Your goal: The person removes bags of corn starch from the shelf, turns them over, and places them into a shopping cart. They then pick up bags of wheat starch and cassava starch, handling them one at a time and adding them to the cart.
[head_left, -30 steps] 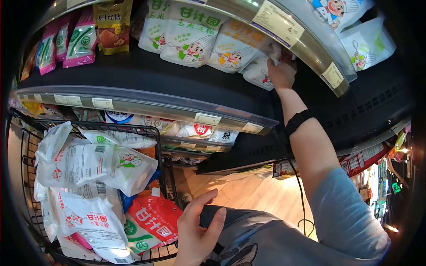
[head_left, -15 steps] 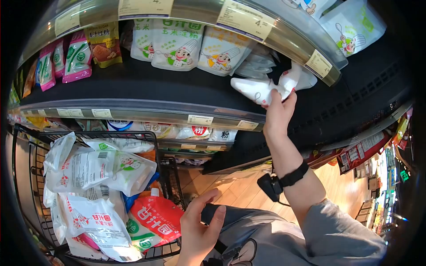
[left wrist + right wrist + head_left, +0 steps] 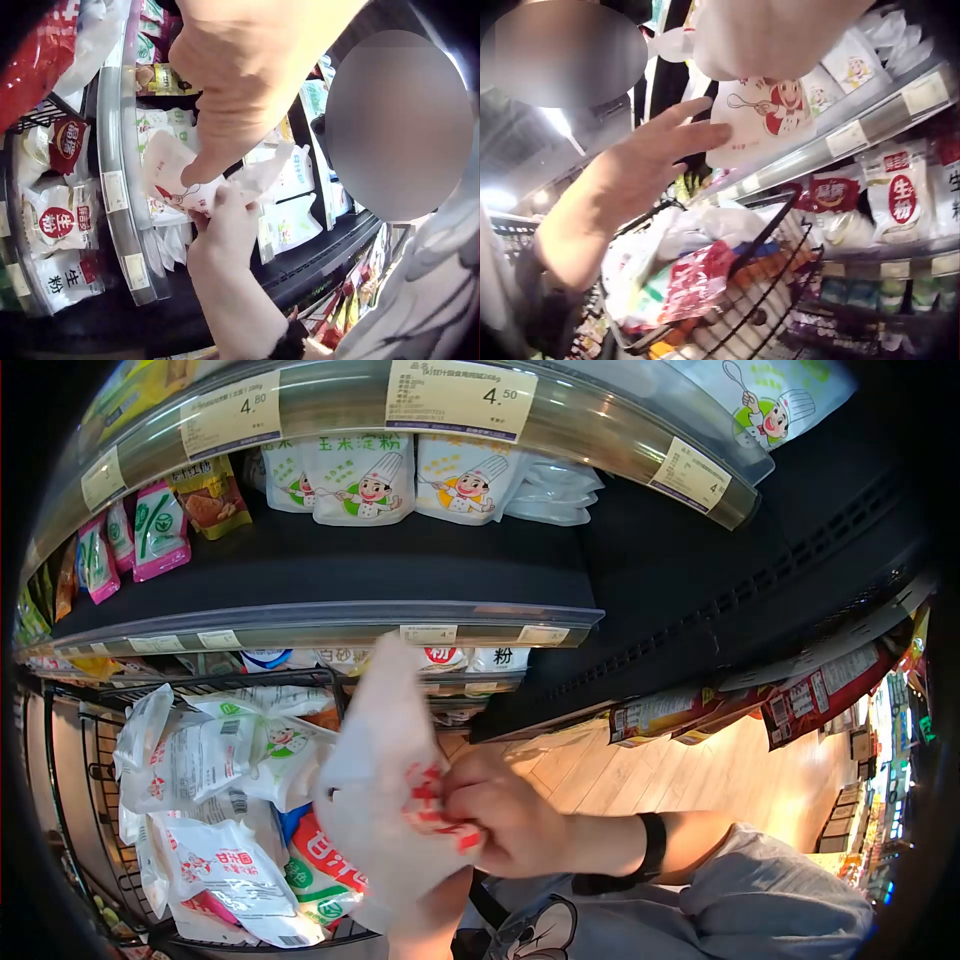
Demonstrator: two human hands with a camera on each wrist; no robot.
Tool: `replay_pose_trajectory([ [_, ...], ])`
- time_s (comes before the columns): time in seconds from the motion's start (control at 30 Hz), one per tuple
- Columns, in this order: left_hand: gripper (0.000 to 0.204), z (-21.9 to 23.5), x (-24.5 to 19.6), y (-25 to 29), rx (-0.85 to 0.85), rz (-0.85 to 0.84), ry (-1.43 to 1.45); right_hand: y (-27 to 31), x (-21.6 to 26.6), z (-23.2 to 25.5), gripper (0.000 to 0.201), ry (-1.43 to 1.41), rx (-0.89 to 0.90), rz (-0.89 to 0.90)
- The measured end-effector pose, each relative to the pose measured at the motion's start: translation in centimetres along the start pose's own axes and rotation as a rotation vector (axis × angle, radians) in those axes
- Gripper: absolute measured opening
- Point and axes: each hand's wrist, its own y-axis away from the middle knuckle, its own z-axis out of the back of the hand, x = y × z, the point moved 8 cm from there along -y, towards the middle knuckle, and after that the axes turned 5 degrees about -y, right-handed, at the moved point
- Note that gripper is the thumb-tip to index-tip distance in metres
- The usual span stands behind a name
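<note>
My right hand (image 3: 510,815) pinches a white stand-up pouch (image 3: 370,760) with red print, blurred in the head view. A cartoon chef in red shows on this pouch (image 3: 761,124) in the right wrist view. My left hand (image 3: 622,172) reaches to the pouch from the other side, its extended fingertips overlapping the pouch's edge. In the head view the pouch covers most of the left hand (image 3: 430,915). Below and left stands a black wire shopping cart (image 3: 60,790) filled with similar white pouches (image 3: 225,860) and a red-and-white pouch (image 3: 325,870).
A dark shelf (image 3: 400,570) with a raised clear front lip runs ahead, carrying more chef pouches (image 3: 365,480) and pink bags (image 3: 160,530). Price tags (image 3: 460,398) line the upper shelf's edge. Red packets (image 3: 830,690) hang at the right above the wooden floor (image 3: 620,780).
My right hand has pulled a pouch from the shelf's right end and brought it down and left, to the left hand beside the cart. The head view has shifted slightly.
</note>
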Motion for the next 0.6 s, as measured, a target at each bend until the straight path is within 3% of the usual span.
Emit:
replay_pose_trajectory([
  [0.03, 0.044, 0.1, 0.6, 0.1, -0.025, 0.022, 0.305, -0.6, 0.2, -0.2, 0.032, 0.009, 0.028, -0.064],
  [0.07, 0.046, 0.1, 0.6, 0.4, 0.058, -0.1, 0.278, -1.0, 0.2, -0.4, 0.031, -0.017, 0.085, -0.085],
  [0.1, 0.046, 0.2, 0.7, 0.6, 0.056, -0.097, 0.263, -1.6, 0.1, -0.4, 0.03, -0.047, 0.145, -0.101],
  [0.13, 0.054, -0.1, 1.9, 0.8, 0.064, 0.122, 0.528, -2.1, 0.4, 0.1, 0.03, -0.064, 0.145, -0.096],
  [0.17, 0.063, -0.5, 3.0, 1.4, 0.065, 0.348, 0.787, -2.1, -0.1, 0.2, 0.031, -0.128, 0.21, -0.215],
  [0.2, 0.058, -0.4, 2.6, 1.3, 0.118, 0.361, 0.862, -1.7, -0.7, 0.0, 0.032, -0.197, 0.281, -0.332],
  [0.23, 0.058, -1.0, 3.4, 1.9, 0.146, 0.36, 0.917, -1.3, -1.5, 0.9, 0.033, -0.209, 0.157, -0.417],
  [0.27, 0.059, -1.4, 4.0, 2.4, 0.146, 0.422, 1.005, -0.9, -2.0, 2.3, 0.036, 0.037, 0.022, -0.284],
  [0.3, 0.06, -1.7, 4.4, 2.9, 0.14, 0.484, 1.094, -0.6, -2.6, 3.3, 0.045, 0.137, -0.063, -0.276],
  [0.37, 0.063, -1.3, 4.3, 3.3, 0.164, 0.537, 1.198, 0.2, -4.6, 3.9, 0.055, 0.011, -0.106, -0.535],
  [0.43, 0.064, -1.0, 4.2, 3.5, 0.237, 0.574, 1.225, 2.5, -8.0, 1.4, 0.064, -0.506, 0.014, -0.88],
  [0.47, 0.064, -0.8, 4.4, 3.5, 0.225, 0.583, 1.21, 2.1, -7.5, 0.3, 0.063, -0.718, 0.047, -0.883],
  [0.5, 0.064, -1.1, 4.0, 3.3, 0.296, 0.524, 1.194, 2.3, -7.6, 0.0, 0.063, -0.733, 0.052, -0.885],
  [0.57, 0.064, -1.5, 3.8, 3.7, 0.362, 0.474, 1.171, 4.3, -8.6, -1.1, 0.055, -0.81, 0.059, -1.143],
  [0.6, 0.061, -1.7, 4.3, 3.9, 0.319, 0.524, 1.191, 3.8, -8.5, -1.0, 0.044, -0.842, 0.016, -1.086],
])
